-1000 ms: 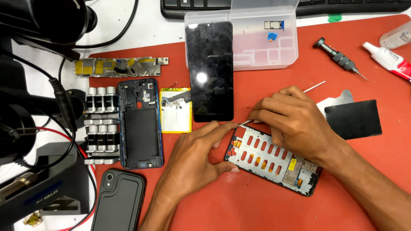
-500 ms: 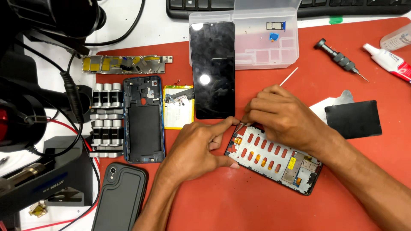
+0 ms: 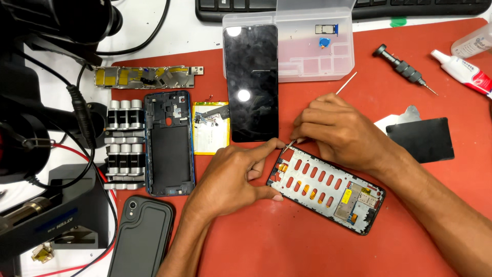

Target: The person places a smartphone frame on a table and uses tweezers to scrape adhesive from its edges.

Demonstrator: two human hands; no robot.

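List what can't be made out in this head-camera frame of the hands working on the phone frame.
- Tip of the thin tool, head view: hidden where the right hand meets the phone frame.
- Frame's upper-left corner: covered by the left hand fingers.
- Keyboard: cut off by the top edge.
- Small parts in the clear plastic box: too small to identify.
- Grey equipment: cut by the left edge.

phone frame (image 3: 328, 189) lies on the mat (image 3: 287, 241), screen (image 3: 252, 82) behind it.

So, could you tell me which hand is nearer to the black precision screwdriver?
Right: the right hand lies below-left of the black precision screwdriver; the left hand sits farther left.
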